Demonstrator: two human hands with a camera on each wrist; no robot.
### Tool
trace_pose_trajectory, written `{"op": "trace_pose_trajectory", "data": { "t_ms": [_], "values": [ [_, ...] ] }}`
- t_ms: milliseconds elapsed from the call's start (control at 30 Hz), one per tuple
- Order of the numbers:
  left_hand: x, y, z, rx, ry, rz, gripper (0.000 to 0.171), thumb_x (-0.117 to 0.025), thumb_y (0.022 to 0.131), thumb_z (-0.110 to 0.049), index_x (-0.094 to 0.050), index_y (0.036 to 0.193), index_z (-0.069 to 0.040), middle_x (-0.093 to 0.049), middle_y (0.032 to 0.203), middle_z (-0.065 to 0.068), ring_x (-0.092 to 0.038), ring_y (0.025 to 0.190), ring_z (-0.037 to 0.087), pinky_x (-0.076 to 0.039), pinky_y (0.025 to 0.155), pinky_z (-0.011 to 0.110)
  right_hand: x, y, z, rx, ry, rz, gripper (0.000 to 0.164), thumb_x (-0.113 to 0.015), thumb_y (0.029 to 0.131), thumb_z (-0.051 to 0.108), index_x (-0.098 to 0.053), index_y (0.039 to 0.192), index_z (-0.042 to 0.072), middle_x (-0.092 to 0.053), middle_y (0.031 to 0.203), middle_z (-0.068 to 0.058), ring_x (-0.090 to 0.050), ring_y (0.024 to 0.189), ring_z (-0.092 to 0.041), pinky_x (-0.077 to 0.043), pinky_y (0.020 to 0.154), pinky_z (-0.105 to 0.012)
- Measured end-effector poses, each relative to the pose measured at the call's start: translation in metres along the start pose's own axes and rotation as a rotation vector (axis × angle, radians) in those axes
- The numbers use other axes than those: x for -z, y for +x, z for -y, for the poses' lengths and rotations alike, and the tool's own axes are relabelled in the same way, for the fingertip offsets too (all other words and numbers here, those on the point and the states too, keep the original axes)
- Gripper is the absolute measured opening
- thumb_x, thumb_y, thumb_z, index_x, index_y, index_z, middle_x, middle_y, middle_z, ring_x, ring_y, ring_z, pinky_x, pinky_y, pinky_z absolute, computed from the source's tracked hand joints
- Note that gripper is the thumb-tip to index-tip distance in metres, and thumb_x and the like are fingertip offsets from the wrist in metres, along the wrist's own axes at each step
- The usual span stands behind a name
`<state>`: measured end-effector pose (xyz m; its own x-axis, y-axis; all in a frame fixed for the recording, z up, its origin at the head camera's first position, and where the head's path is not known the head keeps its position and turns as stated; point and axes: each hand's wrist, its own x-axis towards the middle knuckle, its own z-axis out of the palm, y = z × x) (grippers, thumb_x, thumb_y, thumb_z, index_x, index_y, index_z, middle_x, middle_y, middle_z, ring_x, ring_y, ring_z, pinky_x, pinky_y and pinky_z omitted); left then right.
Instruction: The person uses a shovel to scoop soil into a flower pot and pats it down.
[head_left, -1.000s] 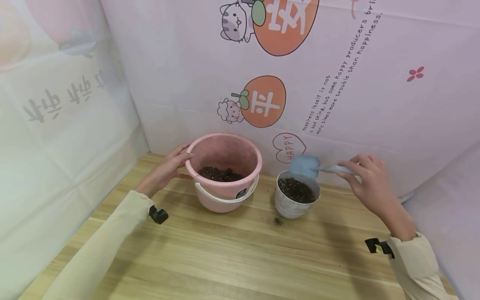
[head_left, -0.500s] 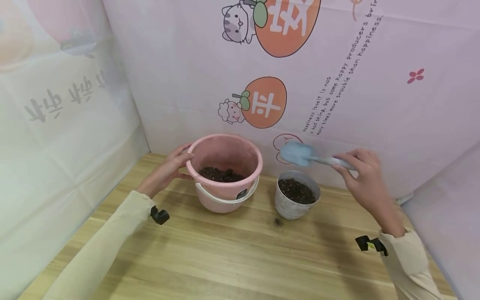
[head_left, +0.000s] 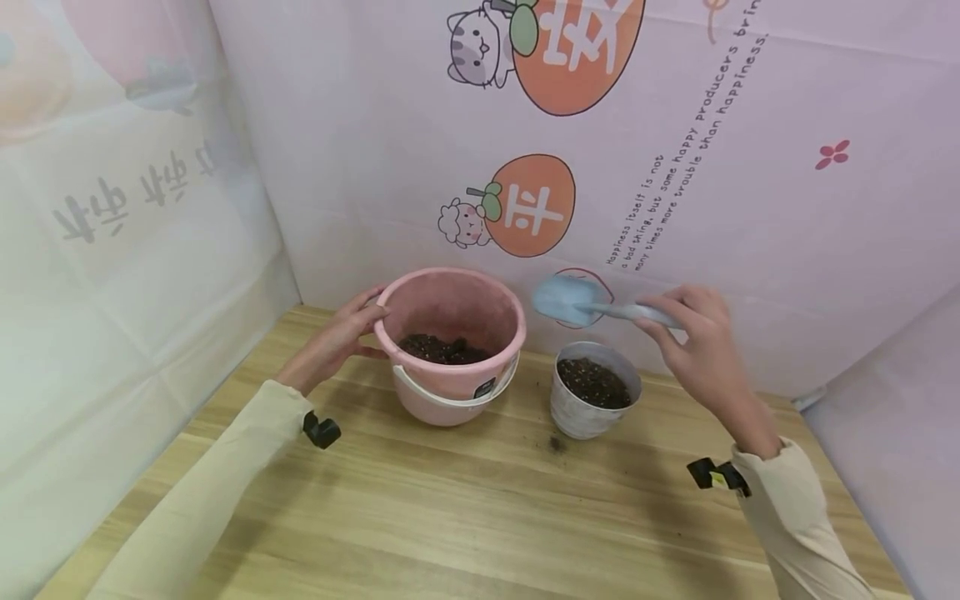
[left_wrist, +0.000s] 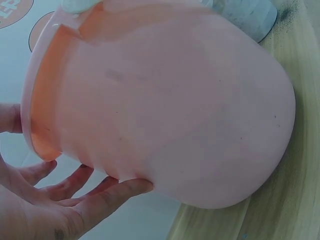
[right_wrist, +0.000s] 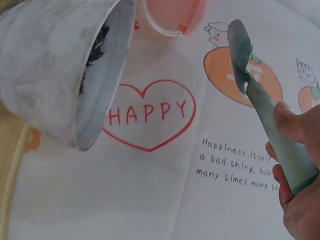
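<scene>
My left hand grips the pink bucket at its left side. One digit reaches over the rim, while the other fingers lie along the outer wall. Dark soil covers the bucket's bottom. In my right hand is a light blue hand trowel, held by its handle. Its blade points left, raised above and between the bucket and the grey-white flowerpot. Soil fills much of that pot. From the right wrist, the trowel handle shows between thumb and curled fingers.
Both containers stand on a wooden table near the printed back sheet. A white bucket handle hangs down in front. Some spilled soil lies before the pot. Sheets also close off the left and right sides.
My right hand has carried the trowel left and slightly up, from over the flowerpot toward the bucket. The left hand and both containers stay in place.
</scene>
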<state>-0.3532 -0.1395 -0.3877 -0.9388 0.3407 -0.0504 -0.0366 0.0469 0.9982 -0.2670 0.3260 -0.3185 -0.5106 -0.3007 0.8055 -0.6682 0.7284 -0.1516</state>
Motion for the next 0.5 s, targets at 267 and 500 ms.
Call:
{"op": "trace_pose_trajectory", "data": {
  "t_ms": [267, 500],
  "values": [
    [-0.007, 0.001, -0.001, 0.01, -0.004, 0.005, 0.072, -0.047, 0.108, -0.021, -0.011, 0.17, -0.013, -0.015, 0.172, 0.021, -0.032, 0.153, 0.044, -0.053, 0.103, 0.057, -0.012, 0.018, 0.011, 0.037, 0.002, 0.015, 0.029, -0.084, 0.078, -0.01, -0.078, 0.106, -0.002, -0.065, 0.094, -0.013, -0.05, 0.092, -0.03, -0.028, 0.091, -0.03],
    [-0.009, 0.002, -0.001, 0.006, -0.003, 0.007, 0.072, -0.047, 0.108, -0.021, -0.011, 0.17, -0.014, -0.016, 0.172, 0.021, -0.033, 0.152, 0.043, -0.054, 0.102, 0.056, -0.023, 0.035, 0.019, 0.068, 0.006, 0.076, 0.027, -0.084, 0.082, -0.007, -0.079, 0.108, -0.003, -0.067, 0.097, -0.014, -0.051, 0.092, -0.03, -0.033, 0.086, -0.034]
  ]
}}
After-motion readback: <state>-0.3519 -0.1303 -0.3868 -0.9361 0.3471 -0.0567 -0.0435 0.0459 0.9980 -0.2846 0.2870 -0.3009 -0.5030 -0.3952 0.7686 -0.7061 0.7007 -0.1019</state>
